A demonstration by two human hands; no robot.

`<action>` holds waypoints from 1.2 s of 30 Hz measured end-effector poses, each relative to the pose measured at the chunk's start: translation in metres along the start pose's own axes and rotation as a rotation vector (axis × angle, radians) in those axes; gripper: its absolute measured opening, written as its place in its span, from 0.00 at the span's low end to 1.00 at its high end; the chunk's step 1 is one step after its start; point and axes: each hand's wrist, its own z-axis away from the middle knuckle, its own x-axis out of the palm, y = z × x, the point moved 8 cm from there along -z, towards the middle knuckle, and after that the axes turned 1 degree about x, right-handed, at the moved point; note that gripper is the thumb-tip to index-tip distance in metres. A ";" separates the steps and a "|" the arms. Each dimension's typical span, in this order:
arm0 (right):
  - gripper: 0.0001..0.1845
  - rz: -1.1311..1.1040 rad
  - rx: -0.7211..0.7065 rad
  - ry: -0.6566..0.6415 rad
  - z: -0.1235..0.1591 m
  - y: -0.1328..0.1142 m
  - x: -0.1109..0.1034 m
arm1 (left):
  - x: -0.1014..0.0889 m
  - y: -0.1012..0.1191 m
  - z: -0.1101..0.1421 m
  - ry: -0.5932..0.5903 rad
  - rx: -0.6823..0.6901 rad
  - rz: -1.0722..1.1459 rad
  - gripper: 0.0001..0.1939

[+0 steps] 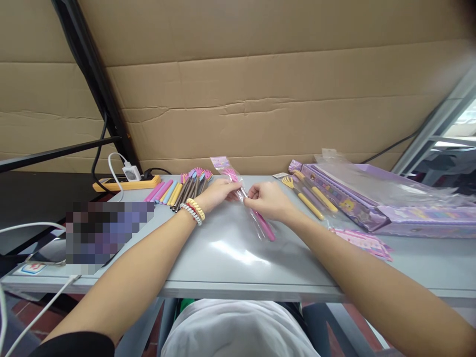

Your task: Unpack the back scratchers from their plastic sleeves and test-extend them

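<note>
Left hand point(219, 192) in the head view grasps a pink back scratcher point(267, 230) near its claw-shaped head, thumb and fingers closed on it through a clear plastic sleeve point(220, 161). Right hand point(270, 200) has thumb and forefinger pinched on the sleeve around the middle of the scratcher, its other fingers curled in. The scratcher is between the two hands above the middle of the grey table point(238, 267), slanting, its head toward the cardboard sheet point(260, 109) behind and its pink handle toward the wearer. Coiled hair ties point(194, 210) circle the left wrist. Beyond that wrist lie a bundle of dark-shafted back scratchers point(191, 184) with coloured heads and, just beside it, pink, blue and yellow handles point(163, 192). An orange power strip point(111, 185) with a white charger point(132, 172) sits farther left. Near the right forearm are yellow back scratchers point(310, 204), pink printed cards point(364, 243) and a purple printed box point(344, 208) with clear plastic bags point(375, 181) on it.
</note>
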 end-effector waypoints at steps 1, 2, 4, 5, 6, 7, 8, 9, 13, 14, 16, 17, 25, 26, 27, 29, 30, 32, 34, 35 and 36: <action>0.07 -0.022 -0.014 0.000 0.000 0.000 0.000 | 0.000 0.000 0.000 0.015 -0.019 0.054 0.18; 0.07 -0.040 -0.030 0.001 0.000 -0.001 0.000 | 0.000 0.000 0.001 0.027 -0.029 0.096 0.17; 0.08 -0.066 -0.062 -0.002 -0.001 -0.003 -0.001 | 0.001 0.002 0.002 0.038 -0.030 0.157 0.13; 0.09 -0.077 -0.071 -0.008 -0.001 -0.003 -0.001 | 0.001 0.003 0.002 0.041 -0.024 0.179 0.12; 0.11 -0.088 -0.076 -0.013 -0.001 -0.003 -0.002 | 0.001 0.004 0.003 0.045 -0.013 0.197 0.11; 0.14 -0.101 -0.076 -0.015 -0.001 -0.004 -0.002 | 0.000 0.005 0.003 0.055 0.001 0.213 0.11; 0.15 -0.116 -0.071 -0.009 -0.001 -0.003 -0.003 | -0.002 0.007 0.004 0.070 0.019 0.227 0.10; 0.17 -0.135 -0.060 -0.002 -0.001 -0.002 -0.004 | -0.005 0.009 0.004 0.088 0.039 0.242 0.11; 0.17 -0.277 -0.014 -0.149 0.000 0.002 0.004 | -0.020 0.014 0.004 0.193 0.093 0.293 0.13; 0.16 -0.326 -0.023 -0.236 0.001 0.001 0.010 | -0.025 0.014 0.004 0.230 0.100 0.299 0.13; 0.15 -0.415 -0.074 -0.388 0.005 -0.004 0.019 | -0.032 0.016 0.004 0.295 0.112 0.304 0.15; 0.14 -0.450 -0.105 -0.433 0.007 -0.007 0.021 | -0.034 0.016 0.005 0.313 0.116 0.306 0.15; 0.17 -0.541 -0.156 -0.358 0.006 -0.009 0.014 | -0.006 0.011 0.006 0.034 0.038 0.170 0.15; 0.17 -0.526 -0.157 -0.354 0.005 -0.009 0.014 | -0.004 0.011 0.006 0.019 0.045 0.148 0.15; 0.17 -0.505 -0.153 -0.344 0.004 -0.007 0.015 | -0.003 0.012 0.006 0.027 0.063 0.136 0.15; 0.19 -0.434 -0.138 -0.237 0.000 -0.002 0.010 | -0.009 0.016 0.006 0.093 0.113 0.133 0.15; 0.19 -0.371 -0.135 -0.137 -0.003 0.002 0.004 | -0.014 0.017 0.005 0.146 0.133 0.136 0.15; 0.18 -0.207 -0.172 0.100 -0.005 0.004 -0.012 | -0.027 0.019 0.006 0.270 0.158 0.155 0.15; 0.14 -0.064 -0.261 0.280 -0.002 0.001 -0.024 | -0.039 0.019 0.006 0.379 0.169 0.182 0.15; 0.12 -0.023 -0.306 0.333 -0.001 -0.002 -0.028 | -0.044 0.019 0.006 0.420 0.174 0.193 0.15; 0.11 -0.004 -0.340 0.371 0.001 -0.004 -0.030 | -0.048 0.018 0.007 0.451 0.178 0.202 0.15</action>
